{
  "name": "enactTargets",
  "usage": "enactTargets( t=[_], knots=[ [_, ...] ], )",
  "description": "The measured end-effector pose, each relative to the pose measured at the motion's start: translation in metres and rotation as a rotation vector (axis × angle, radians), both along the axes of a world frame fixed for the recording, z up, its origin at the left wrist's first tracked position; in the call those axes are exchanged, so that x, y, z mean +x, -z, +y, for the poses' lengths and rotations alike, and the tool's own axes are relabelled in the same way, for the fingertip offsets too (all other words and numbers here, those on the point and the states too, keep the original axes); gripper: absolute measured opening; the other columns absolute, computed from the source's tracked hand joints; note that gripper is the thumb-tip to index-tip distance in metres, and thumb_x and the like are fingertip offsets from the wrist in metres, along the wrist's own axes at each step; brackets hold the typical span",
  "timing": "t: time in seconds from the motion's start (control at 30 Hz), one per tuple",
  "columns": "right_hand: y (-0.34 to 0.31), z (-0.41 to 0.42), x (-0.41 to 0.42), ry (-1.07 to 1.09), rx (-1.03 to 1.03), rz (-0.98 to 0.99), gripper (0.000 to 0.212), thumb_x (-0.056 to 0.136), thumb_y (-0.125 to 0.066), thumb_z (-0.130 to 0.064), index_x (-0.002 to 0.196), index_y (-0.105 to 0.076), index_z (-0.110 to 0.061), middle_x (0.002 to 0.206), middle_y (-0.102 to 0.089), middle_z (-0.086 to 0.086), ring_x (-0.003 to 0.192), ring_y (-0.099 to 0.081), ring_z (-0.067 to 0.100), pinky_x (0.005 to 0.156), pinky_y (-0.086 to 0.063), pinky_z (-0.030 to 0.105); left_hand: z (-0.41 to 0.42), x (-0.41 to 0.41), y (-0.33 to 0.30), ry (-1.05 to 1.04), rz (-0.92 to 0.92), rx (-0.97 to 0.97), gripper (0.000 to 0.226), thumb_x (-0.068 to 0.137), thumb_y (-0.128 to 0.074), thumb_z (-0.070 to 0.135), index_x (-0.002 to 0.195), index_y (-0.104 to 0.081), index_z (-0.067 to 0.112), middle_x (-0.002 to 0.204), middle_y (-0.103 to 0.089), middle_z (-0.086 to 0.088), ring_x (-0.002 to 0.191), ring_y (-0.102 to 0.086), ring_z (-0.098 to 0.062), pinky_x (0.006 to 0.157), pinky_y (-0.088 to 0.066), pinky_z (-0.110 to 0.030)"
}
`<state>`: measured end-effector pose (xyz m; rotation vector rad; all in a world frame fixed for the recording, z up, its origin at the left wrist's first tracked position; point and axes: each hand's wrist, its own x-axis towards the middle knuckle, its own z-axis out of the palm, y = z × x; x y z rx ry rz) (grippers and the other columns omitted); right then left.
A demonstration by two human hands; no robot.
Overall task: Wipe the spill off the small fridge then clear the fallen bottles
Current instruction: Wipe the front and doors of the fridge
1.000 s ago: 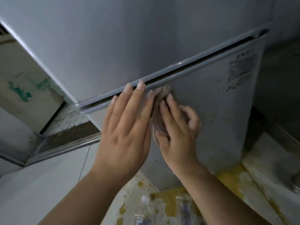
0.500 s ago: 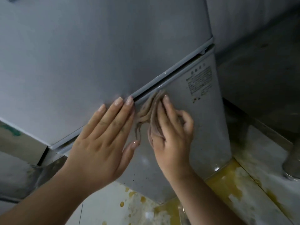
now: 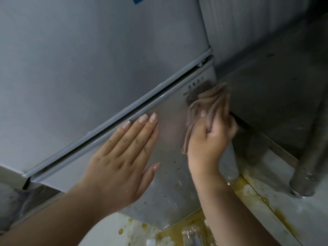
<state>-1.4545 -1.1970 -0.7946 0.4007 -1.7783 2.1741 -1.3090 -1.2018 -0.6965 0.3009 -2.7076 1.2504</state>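
Here the small grey metal fridge (image 3: 99, 71) fills the far left of the view, its lower door speckled with dark spots and smears. The right hand (image 3: 211, 139) grips a bunched brownish-pink cloth (image 3: 204, 105) against that door's right edge, over the printed label (image 3: 197, 92). The left hand (image 3: 122, 157) lies flat on the door, fingers straight, just under the seam between the doors, well apart from the right.

Near the fridge's foot, a yellow spill (image 3: 188, 226) spreads over the pale floor, and a clear plastic bottle (image 3: 193, 237) lies in it. Risks, as I judge them: the cloth may only smear the specks or scuff the label; hard bracing could rock the fridge; a careless step could slip on the wet floor or kick the bottle under the steel table's leg (image 3: 307, 173) at the right.
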Motion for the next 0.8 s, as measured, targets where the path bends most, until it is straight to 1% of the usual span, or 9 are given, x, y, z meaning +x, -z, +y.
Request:
enactTargets(
  t=[0.1, 0.2, 0.37, 0.43, 0.53, 0.6, 0.7, 0.77, 0.8],
  knots=[
    [0.0, 0.005, 0.03, -0.104, 0.065, 0.307, 0.042, 0.089, -0.048, -0.019, 0.131, -0.042, -0.013, 0.137, -0.043, 0.005, 0.104, -0.04, 0.021, 0.095, -0.034, 0.022, -0.001, -0.002, -0.001, 0.013, 0.019, 0.02, 0.059, 0.098, -0.024, 0.037, 0.136, -0.031, -0.008, 0.145, -0.029, -0.024, 0.135, -0.026, -0.031, 0.112, -0.019, -0.042],
    [-0.008, 0.007, 0.023, -0.132, 0.058, 0.474, 0.036, 0.093, -0.046, -0.027, 0.127, -0.043, -0.015, 0.138, -0.045, -0.003, 0.104, -0.04, 0.02, 0.092, -0.035, 0.023, -0.001, -0.001, -0.002, 0.018, 0.03, 0.072, 0.06, 0.099, -0.018, 0.038, 0.134, -0.028, -0.009, 0.144, -0.029, -0.024, 0.134, -0.027, -0.033, 0.112, -0.018, -0.042],
    [-0.005, 0.002, -0.018, -0.04, -0.032, 0.042, 0.044, 0.088, -0.048, -0.018, 0.129, -0.049, -0.003, 0.133, -0.05, 0.011, 0.103, -0.038, 0.009, 0.095, -0.026, 0.007, 0.0, -0.013, 0.0, 0.011, 0.043, 0.068, 0.06, 0.099, -0.015, 0.039, 0.136, -0.024, -0.008, 0.146, -0.024, -0.016, 0.137, -0.02, -0.032, 0.114, -0.013, -0.04],
    [0.0, 0.004, -0.005, -0.013, 0.025, 0.091, 0.044, 0.088, -0.05, -0.017, 0.129, -0.05, -0.003, 0.133, -0.05, 0.011, 0.104, -0.032, 0.005, 0.095, -0.028, 0.009, -0.001, -0.021, 0.002, 0.026, 0.061, 0.048, 0.06, 0.099, -0.016, 0.039, 0.136, -0.026, -0.008, 0.146, -0.024, -0.018, 0.136, -0.022, -0.032, 0.114, -0.014, -0.041],
    [-0.004, 0.007, 0.01, -0.094, 0.048, 0.326, 0.036, 0.098, -0.04, -0.031, 0.129, -0.042, -0.013, 0.138, -0.044, 0.001, 0.105, -0.039, 0.016, 0.093, -0.033, 0.022, -0.002, -0.03, 0.003, 0.04, 0.081, -0.008, 0.061, 0.099, -0.022, 0.038, 0.136, -0.032, -0.009, 0.146, -0.027, -0.02, 0.135, -0.026, -0.03, 0.113, -0.017, -0.042],
    [-0.009, 0.007, -0.003, -0.071, 0.055, 0.45, 0.033, 0.098, -0.038, -0.027, 0.127, -0.044, -0.012, 0.134, -0.043, 0.0, 0.105, -0.043, 0.021, 0.093, -0.032, 0.024, -0.003, -0.03, 0.002, 0.036, 0.06, -0.06, 0.062, 0.098, -0.025, 0.038, 0.137, -0.031, -0.01, 0.147, -0.025, -0.021, 0.136, -0.024, -0.031, 0.113, -0.019, -0.043],
    [0.0, 0.001, -0.034, -0.03, -0.013, 0.219, 0.04, 0.087, -0.048, -0.015, 0.125, -0.054, -0.006, 0.128, -0.054, 0.016, 0.103, -0.05, 0.019, 0.095, -0.033, 0.022, -0.003, -0.028, 0.002, 0.009, 0.061, -0.107, 0.063, 0.097, -0.029, 0.038, 0.137, -0.03, -0.011, 0.147, -0.024, -0.021, 0.137, -0.023, -0.033, 0.113, -0.02, -0.044],
    [0.006, 0.003, -0.029, -0.04, -0.015, 0.012, 0.044, 0.087, -0.047, -0.019, 0.128, -0.052, -0.006, 0.129, -0.055, 0.016, 0.1, -0.042, 0.014, 0.09, -0.04, 0.027, -0.003, -0.029, 0.002, -0.006, 0.064, -0.13, 0.064, 0.096, -0.032, 0.038, 0.137, -0.03, -0.012, 0.147, -0.026, -0.024, 0.136, -0.024, -0.034, 0.112, -0.021, -0.045],
    [0.01, 0.005, -0.018, -0.033, 0.03, 0.031, 0.045, 0.087, -0.047, -0.019, 0.13, -0.05, -0.007, 0.131, -0.053, 0.015, 0.1, -0.041, 0.015, 0.089, -0.041, 0.028, -0.003, -0.03, 0.003, -0.01, 0.062, -0.146, 0.064, 0.096, -0.033, 0.038, 0.136, -0.031, -0.012, 0.146, -0.027, -0.025, 0.136, -0.025, -0.034, 0.112, -0.022, -0.045]
  ],
)
